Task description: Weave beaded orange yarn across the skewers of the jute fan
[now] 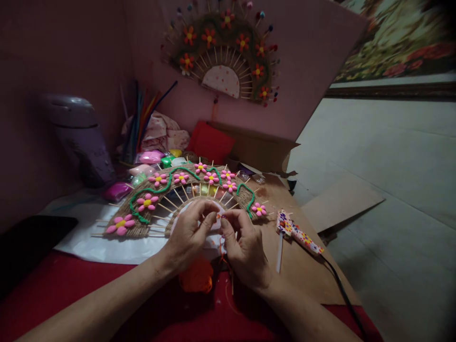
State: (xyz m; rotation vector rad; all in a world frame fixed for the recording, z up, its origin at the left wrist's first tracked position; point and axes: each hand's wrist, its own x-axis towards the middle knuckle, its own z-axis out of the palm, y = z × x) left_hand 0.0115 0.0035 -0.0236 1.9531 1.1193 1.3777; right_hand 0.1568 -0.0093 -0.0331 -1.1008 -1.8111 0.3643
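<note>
Close together over the fan's lower middle, my left hand (pixel 194 225) and my right hand (pixel 244 240) are both closed in a pinch. Thin orange yarn (pixel 221 244) runs at their fingertips and hangs down between them. A tiny dark bead-like piece (pixel 223 216) shows there too, too small to name surely. Below my left hand lies a bundle of orange yarn (pixel 196 275). Behind both hands rests a twine-wrapped, fan-shaped stick frame (pixel 124 209), decorated with a wavy green strip (pixel 166 187) and pink flowers (pixel 147 202) with yellow centres.
To the right, a flower-patterned glue gun (pixel 297 232) with a cord lies on brown cardboard (pixel 285 285). Clay packets (pixel 151 156), pipe cleaners (pixel 137 123) and a purple flask (pixel 80 142) stand at the back left. A finished-looking fan (pixel 221 38) hangs on the wall.
</note>
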